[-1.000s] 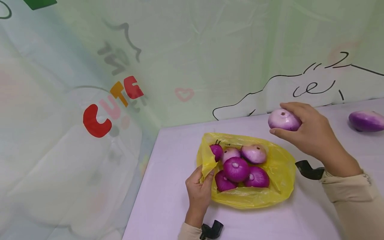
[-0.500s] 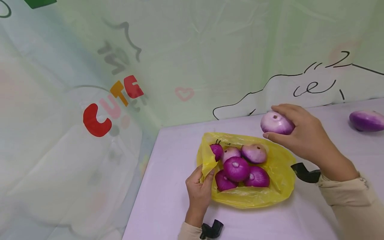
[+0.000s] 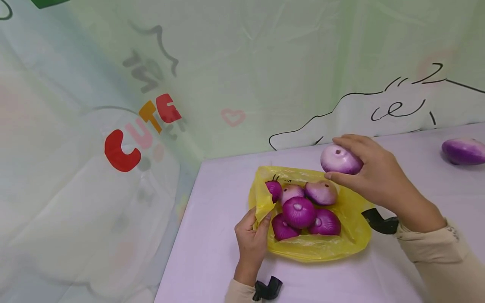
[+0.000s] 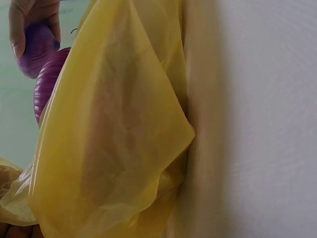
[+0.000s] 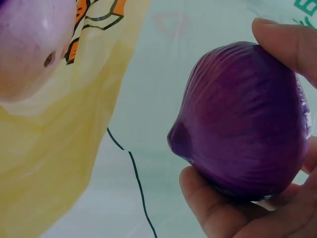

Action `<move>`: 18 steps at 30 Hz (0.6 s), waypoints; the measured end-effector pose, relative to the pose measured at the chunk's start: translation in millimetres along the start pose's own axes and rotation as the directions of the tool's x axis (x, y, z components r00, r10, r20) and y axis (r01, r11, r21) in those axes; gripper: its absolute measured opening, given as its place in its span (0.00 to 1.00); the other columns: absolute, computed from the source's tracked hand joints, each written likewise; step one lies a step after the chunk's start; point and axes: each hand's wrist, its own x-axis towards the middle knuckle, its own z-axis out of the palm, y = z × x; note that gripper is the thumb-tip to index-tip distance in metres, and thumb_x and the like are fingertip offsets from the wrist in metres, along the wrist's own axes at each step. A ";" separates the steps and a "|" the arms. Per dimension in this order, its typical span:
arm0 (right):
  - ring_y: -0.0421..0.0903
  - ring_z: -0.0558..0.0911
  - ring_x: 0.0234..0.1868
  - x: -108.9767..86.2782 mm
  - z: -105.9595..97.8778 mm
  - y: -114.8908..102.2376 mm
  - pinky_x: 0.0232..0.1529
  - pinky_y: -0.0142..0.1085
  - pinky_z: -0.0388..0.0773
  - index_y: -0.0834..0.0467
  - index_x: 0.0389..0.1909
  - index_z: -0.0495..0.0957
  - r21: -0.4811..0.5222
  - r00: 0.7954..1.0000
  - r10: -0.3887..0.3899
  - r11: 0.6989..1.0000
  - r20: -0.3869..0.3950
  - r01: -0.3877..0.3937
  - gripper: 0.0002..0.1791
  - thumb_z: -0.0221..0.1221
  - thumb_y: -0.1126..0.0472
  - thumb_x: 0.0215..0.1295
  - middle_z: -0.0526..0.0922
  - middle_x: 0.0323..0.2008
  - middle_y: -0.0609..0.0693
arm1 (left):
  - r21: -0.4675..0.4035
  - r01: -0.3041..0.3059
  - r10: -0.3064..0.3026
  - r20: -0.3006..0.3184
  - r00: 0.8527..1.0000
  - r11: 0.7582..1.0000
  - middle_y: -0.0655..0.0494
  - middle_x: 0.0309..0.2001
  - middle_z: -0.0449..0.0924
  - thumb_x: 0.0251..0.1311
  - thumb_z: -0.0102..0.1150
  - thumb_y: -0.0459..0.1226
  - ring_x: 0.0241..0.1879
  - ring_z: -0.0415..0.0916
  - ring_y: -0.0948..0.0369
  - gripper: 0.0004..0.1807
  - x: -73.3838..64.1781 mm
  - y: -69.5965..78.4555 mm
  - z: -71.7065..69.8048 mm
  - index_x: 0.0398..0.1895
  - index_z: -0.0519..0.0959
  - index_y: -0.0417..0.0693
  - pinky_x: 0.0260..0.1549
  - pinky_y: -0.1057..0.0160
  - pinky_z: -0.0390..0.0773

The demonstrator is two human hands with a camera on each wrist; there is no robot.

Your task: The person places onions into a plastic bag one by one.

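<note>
In the head view my left hand [image 3: 251,242] pinches the left rim of a yellow plastic bag [image 3: 352,227], which lies spread with its mouth upward. Several purple onions [image 3: 298,212] are inside it, some dark magenta, others pale on top. Above the bag's back right edge, my right hand [image 3: 379,176] grips another onion [image 3: 340,160] between thumb and fingers. The right wrist view shows that onion [image 5: 242,124] close up, its pointed tip facing left. From the left wrist, the bag [image 4: 114,124] hides most of its contents, and only a little of my left hand shows.
One more purple-and-white onion [image 3: 464,151] lies on the table at the far right. The table [image 3: 212,198] has a pale lilac cover. Behind it hangs a printed cloth backdrop [image 3: 235,75] with coloured letters and drawn lines.
My right hand has moved left and slightly toward me with its onion, from right of the bag to over its back right edge. My left hand keeps its place on the rim.
</note>
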 end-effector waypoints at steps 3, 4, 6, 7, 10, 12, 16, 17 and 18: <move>0.75 0.74 0.61 -0.8 0.9 -1.7 0.49 0.70 0.78 0.63 0.71 0.72 -0.002 1.000 -0.007 1.000 0.002 0.007 0.46 0.81 0.59 0.50 0.70 0.69 0.69 | 0.001 -0.012 0.012 -0.003 1.000 1.000 0.49 0.54 0.88 0.66 0.65 0.25 0.54 0.86 0.53 0.16 0.3 -0.7 0.3 0.56 0.85 0.39 0.53 0.57 0.84; 0.75 0.74 0.61 -0.9 1.2 -2.3 0.49 0.70 0.78 0.63 0.71 0.72 -0.001 1.000 -0.010 1.000 0.003 0.010 0.46 0.81 0.59 0.50 0.70 0.69 0.69 | -0.002 -0.013 0.013 -0.004 1.000 1.000 0.49 0.54 0.88 0.66 0.65 0.25 0.54 0.86 0.52 0.17 0.3 -0.7 0.4 0.57 0.85 0.40 0.53 0.57 0.84; 0.74 0.74 0.61 -1.0 2.2 -3.4 0.49 0.70 0.78 0.63 0.71 0.72 0.001 1.000 -0.021 1.000 0.004 0.021 0.46 0.82 0.59 0.50 0.70 0.69 0.68 | 0.000 -0.020 0.020 -0.005 1.000 1.000 0.49 0.54 0.88 0.66 0.65 0.25 0.54 0.86 0.52 0.17 0.4 -1.0 0.4 0.57 0.85 0.40 0.53 0.57 0.84; 0.74 0.74 0.61 -1.0 2.8 -3.9 0.49 0.70 0.78 0.63 0.70 0.73 0.002 1.000 -0.026 1.000 0.004 0.026 0.46 0.82 0.59 0.50 0.71 0.69 0.68 | 0.002 -0.023 0.023 -0.004 1.000 1.000 0.49 0.53 0.88 0.66 0.65 0.25 0.54 0.86 0.52 0.17 0.5 -0.9 0.3 0.57 0.85 0.40 0.53 0.57 0.84; 0.73 0.74 0.61 -1.1 5.1 -5.3 0.50 0.70 0.78 0.63 0.70 0.73 0.006 0.999 -0.043 0.999 0.004 0.043 0.46 0.82 0.60 0.49 0.71 0.68 0.68 | 0.008 -0.021 0.021 -0.002 1.000 1.000 0.48 0.53 0.88 0.66 0.65 0.25 0.53 0.86 0.52 0.16 0.6 -0.2 0.0 0.56 0.85 0.39 0.53 0.58 0.84; 0.73 0.74 0.62 -1.7 6.3 -6.5 0.49 0.70 0.78 0.63 0.70 0.73 0.005 0.999 -0.050 0.999 0.004 0.050 0.46 0.82 0.61 0.49 0.72 0.68 0.68 | 0.014 -0.018 0.018 0.000 1.000 1.000 0.48 0.53 0.88 0.66 0.64 0.25 0.53 0.86 0.53 0.16 0.5 0.0 -0.3 0.56 0.85 0.38 0.52 0.58 0.85; 0.72 0.75 0.61 -2.9 8.4 -9.5 0.49 0.69 0.79 0.63 0.69 0.74 0.007 0.998 -0.065 0.998 0.006 0.065 0.46 0.82 0.61 0.48 0.72 0.68 0.67 | 0.021 -0.009 0.009 -0.002 1.000 1.000 0.47 0.53 0.88 0.65 0.65 0.24 0.53 0.86 0.53 0.16 0.3 -0.5 -0.4 0.55 0.85 0.38 0.52 0.58 0.85; 0.72 0.75 0.61 -3.2 8.8 -10.2 0.49 0.68 0.79 0.63 0.69 0.74 0.008 0.997 -0.072 0.997 0.004 0.071 0.45 0.82 0.61 0.48 0.72 0.67 0.67 | 0.022 -0.009 0.009 -0.003 1.000 1.000 0.47 0.53 0.88 0.65 0.65 0.24 0.53 0.86 0.53 0.16 0.2 -0.8 -0.4 0.55 0.85 0.38 0.52 0.58 0.85; 0.71 0.75 0.61 -3.5 9.2 -10.8 0.49 0.68 0.79 0.63 0.69 0.74 0.010 0.997 -0.079 0.997 0.002 0.079 0.45 0.82 0.61 0.48 0.72 0.67 0.67 | 0.025 -0.011 0.011 -0.003 1.000 1.000 0.47 0.53 0.88 0.65 0.65 0.23 0.53 0.86 0.53 0.16 0.2 -1.1 -0.3 0.55 0.85 0.38 0.52 0.58 0.85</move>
